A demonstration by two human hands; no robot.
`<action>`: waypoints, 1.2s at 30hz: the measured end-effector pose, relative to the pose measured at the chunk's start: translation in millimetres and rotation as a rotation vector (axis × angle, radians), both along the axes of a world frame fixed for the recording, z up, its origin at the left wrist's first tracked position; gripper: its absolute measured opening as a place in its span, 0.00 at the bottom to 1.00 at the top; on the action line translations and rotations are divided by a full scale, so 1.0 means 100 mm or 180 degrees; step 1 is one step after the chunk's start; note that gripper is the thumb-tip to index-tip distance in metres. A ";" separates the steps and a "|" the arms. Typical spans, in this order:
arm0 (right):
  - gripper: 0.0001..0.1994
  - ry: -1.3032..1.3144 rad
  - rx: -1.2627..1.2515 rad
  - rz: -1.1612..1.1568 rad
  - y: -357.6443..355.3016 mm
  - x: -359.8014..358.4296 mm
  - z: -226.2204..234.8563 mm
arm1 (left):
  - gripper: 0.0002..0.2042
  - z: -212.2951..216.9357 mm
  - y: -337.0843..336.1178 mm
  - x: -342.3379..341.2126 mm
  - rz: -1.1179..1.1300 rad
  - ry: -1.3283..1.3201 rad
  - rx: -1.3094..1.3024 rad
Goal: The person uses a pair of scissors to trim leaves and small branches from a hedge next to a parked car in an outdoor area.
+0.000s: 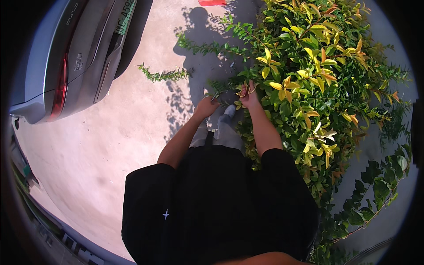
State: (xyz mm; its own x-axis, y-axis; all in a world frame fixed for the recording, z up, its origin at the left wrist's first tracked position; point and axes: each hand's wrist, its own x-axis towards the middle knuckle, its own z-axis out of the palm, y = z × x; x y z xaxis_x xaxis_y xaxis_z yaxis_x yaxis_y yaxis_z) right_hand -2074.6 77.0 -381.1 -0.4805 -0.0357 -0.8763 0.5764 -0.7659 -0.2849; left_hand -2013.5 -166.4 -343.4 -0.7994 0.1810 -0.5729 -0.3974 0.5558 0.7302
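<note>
My left hand [206, 107] is closed, its fingers pinched at the base of a leafy green twig [217, 86] in front of my legs. To its right, beside the edge of the bush [304, 84], my right hand [250, 95] is closed on what look like scissors [241, 91] with thin yellowish loop handles. Their blades are hard to make out against the shadow and leaves. The bush has dense green leaves and yellow to orange young ones. Long shoots [212, 47] stick out from it to the left, above my hands.
A grey car [84, 57] stands at the upper left, its rear toward me. Pale concrete ground [128, 132] lies between it and the bush. A leafy branch [164, 75] shows over the ground. A climbing vine [382, 190] is at the lower right; a red object [212, 2] lies at the top.
</note>
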 end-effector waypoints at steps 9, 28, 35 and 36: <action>0.23 0.0828 0.1436 0.2173 -0.27 -0.09 0.56 | 0.14 0.20 0.23 -0.32 0.0531 0.0067 0.0349; 0.16 -0.0113 0.1570 0.1456 -0.28 -1.11 -0.14 | 0.14 0.29 0.21 -0.57 0.1045 -0.0133 0.0956; 0.21 0.0509 0.2967 0.2609 -0.18 -0.47 0.10 | 0.13 0.01 0.41 -0.70 0.1313 0.0000 0.1162; 0.21 0.0492 0.2967 0.2612 -0.17 -0.42 0.13 | 0.13 -0.03 0.45 -0.74 0.1463 0.0060 0.1264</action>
